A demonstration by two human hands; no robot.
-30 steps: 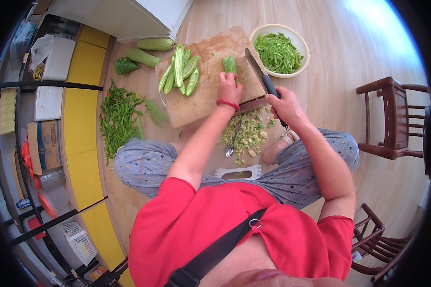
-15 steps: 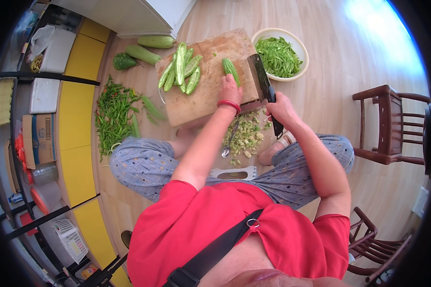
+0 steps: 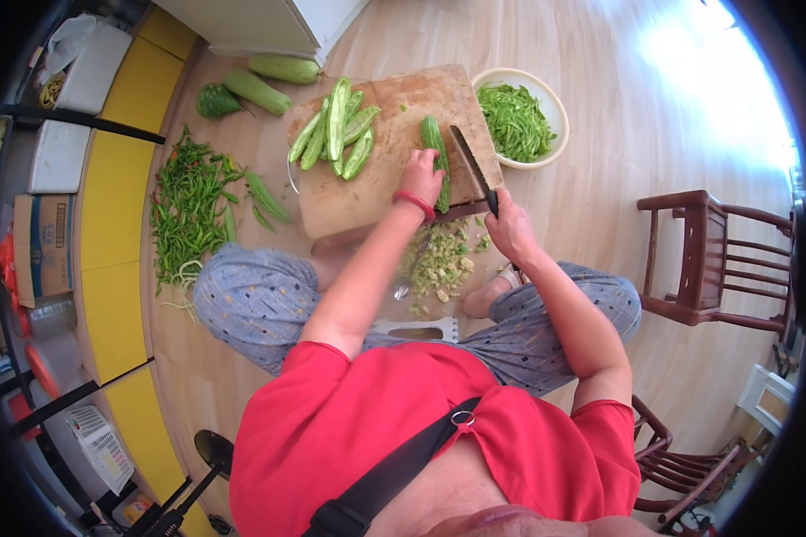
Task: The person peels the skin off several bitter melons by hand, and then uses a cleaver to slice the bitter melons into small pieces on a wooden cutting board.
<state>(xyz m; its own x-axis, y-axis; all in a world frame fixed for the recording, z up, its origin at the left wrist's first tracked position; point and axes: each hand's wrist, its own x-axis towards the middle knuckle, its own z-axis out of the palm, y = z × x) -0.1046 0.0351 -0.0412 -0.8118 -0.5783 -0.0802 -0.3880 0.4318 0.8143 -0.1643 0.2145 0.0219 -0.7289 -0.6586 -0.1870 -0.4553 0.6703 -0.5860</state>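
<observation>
A long, dark green gourd piece (image 3: 433,139) lies skin side up on the wooden cutting board (image 3: 376,201). My left hand (image 3: 424,177), with a red bracelet at its wrist, is closed over the gourd's near end. In my right hand (image 3: 510,228) is the black handle of a kitchen knife (image 3: 471,154). Its dark blade stands nearly on edge over the board, just right of the gourd and apart from it. Several hollowed gourd halves (image 3: 338,125) lie on the board's left part, pale insides showing on some.
Right of the board, a cream bowl (image 3: 557,148) holds green strips. Whole gourds (image 3: 258,89) and a heap of green chillies (image 3: 192,201) lie on the floor at left. Scooped pulp (image 3: 448,261) lies below the board. A wooden chair (image 3: 703,259) stands right; yellow-fronted shelving (image 3: 116,251) lines the left.
The knife has swung from beside the board's right edge to over it, its blade turning from flat-on to nearly edge-on. My left hand's fingers have curled round the gourd. The whole view has shifted slightly.
</observation>
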